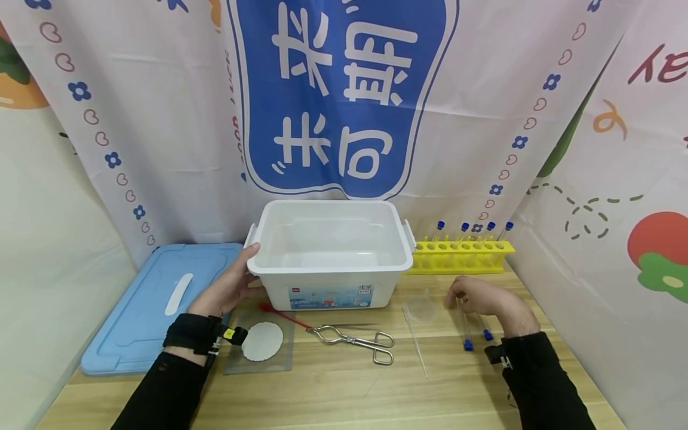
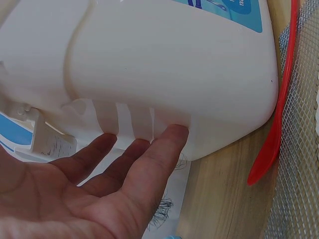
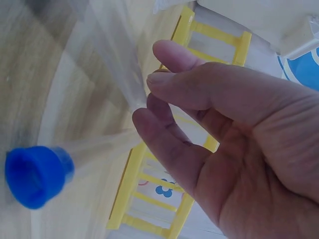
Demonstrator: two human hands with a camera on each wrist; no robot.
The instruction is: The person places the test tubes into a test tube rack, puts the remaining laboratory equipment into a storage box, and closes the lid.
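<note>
The right hand (image 1: 478,297) bends its fingers at the far end of a clear, blue-capped tube (image 1: 464,325), a second tube (image 1: 480,318) beneath its palm; whether it pinches either one I cannot tell. Slim and stiff, the tubes look light, slippery and likely fragile, so a gentle grip round the barrel seems best. Well apart, the left hand (image 1: 231,283) rests extended fingers against the white bin (image 1: 333,295) between the hands.
</note>
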